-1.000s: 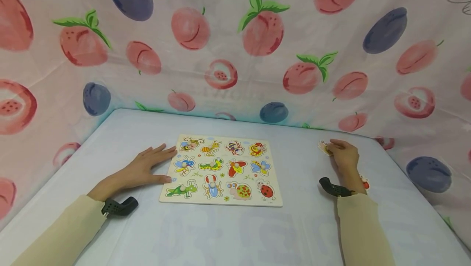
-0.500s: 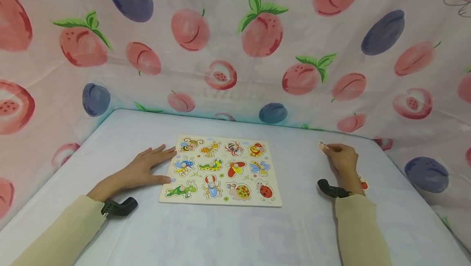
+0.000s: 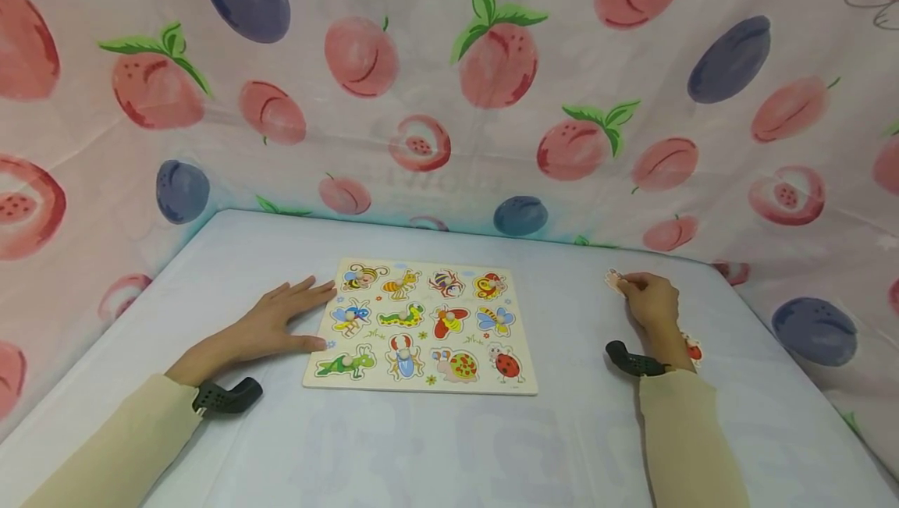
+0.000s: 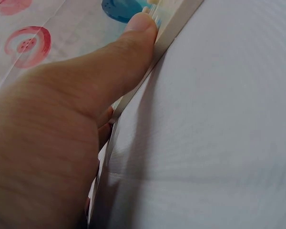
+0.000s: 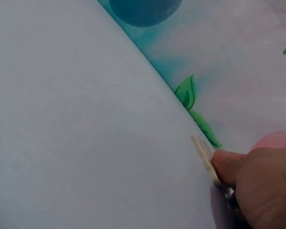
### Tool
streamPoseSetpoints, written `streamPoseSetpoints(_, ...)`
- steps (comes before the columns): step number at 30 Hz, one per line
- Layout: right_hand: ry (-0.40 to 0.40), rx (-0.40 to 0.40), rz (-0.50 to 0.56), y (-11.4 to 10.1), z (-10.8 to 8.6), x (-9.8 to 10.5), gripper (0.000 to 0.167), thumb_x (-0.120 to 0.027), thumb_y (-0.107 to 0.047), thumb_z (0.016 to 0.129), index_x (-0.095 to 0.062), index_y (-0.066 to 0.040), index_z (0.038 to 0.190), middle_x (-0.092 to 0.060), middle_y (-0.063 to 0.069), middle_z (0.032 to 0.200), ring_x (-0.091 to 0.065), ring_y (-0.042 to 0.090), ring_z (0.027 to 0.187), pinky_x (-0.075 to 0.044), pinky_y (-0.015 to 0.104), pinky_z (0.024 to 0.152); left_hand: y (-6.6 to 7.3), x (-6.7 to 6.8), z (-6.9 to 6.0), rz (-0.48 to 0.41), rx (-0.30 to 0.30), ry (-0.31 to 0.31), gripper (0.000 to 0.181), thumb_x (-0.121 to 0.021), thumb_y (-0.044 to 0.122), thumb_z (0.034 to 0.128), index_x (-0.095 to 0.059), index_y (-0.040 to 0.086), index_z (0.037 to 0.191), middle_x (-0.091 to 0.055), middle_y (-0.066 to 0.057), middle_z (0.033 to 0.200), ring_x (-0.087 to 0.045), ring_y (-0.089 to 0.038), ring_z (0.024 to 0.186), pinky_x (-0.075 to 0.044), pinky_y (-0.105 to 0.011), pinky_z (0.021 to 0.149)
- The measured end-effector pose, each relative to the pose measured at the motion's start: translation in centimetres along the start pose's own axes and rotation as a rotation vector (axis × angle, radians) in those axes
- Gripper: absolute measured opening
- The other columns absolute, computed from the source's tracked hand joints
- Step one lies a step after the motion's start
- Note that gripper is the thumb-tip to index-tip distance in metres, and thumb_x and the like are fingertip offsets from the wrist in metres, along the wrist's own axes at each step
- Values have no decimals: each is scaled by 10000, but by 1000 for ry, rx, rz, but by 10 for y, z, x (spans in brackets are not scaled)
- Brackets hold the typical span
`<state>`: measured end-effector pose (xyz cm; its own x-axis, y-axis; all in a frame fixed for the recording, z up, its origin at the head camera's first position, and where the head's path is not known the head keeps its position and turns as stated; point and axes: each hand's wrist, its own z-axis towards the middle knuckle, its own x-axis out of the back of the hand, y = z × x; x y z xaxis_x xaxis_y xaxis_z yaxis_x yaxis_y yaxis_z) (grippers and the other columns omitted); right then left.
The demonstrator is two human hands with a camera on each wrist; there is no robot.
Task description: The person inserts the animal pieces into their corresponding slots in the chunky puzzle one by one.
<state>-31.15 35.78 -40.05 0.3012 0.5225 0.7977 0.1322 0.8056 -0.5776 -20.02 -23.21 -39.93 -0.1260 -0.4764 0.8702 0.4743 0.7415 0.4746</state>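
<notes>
A wooden peg puzzle board [image 3: 421, 340] with several bright insect pictures lies flat on the table, left of centre in the head view. My left hand [image 3: 270, 321] rests at the board's left edge with spread, straight fingers; its thumb touches the edge [image 4: 164, 45] in the left wrist view. Far to the right, my right hand [image 3: 653, 305] pinches a small wooden puzzle piece [image 3: 615, 280], pale and peach-coloured where it shows. In the right wrist view the piece [image 5: 205, 157] appears edge-on, tilted; the fingers cover the rest of it.
A red puzzle piece [image 3: 693, 349] lies beside the right wrist, partly hidden by it. The white tabletop [image 3: 449, 445] meets a fruit-printed cloth [image 3: 435, 47] at the back and sides. Black wrist cameras [image 3: 232, 395] sit on both wrists.
My right hand's grip on the piece has shifted slightly, and less of the piece's yellowish part shows than a second ago. The left hand and the board stay in place.
</notes>
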Motion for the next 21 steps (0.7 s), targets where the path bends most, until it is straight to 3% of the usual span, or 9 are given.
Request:
streamPoseSetpoints(8,4,68,-29,2,0,-4,318,-540,-227,987,-643,21,1158,-629,214,1038,-541,365,945,-413,512,806,0,1,0,12,20,-17,851,-699,502,810,-385,53,1461,-333,-105,1520,-159,-379,1419,-70,-571,1117)
streamPoseSetpoints(15,2,144,6,-3,-1,-5,311,-509,-199,1004,-627,32,1175,-603,219,1049,-513,335,928,-404,450,774,-1,0,-1,7,22,-22,863,-694,520,808,-378,60,1465,-330,-89,1524,-152,-373,1423,-68,-564,1117)
streamPoseSetpoints(21,-14,141,42,-8,0,-4,312,-482,-215,1015,-625,-4,1195,-551,181,1055,-457,306,932,-368,384,744,-1,0,-1,10,9,-8,858,-700,511,806,-386,52,1460,-339,-102,1518,-162,-378,1418,-68,-565,1117)
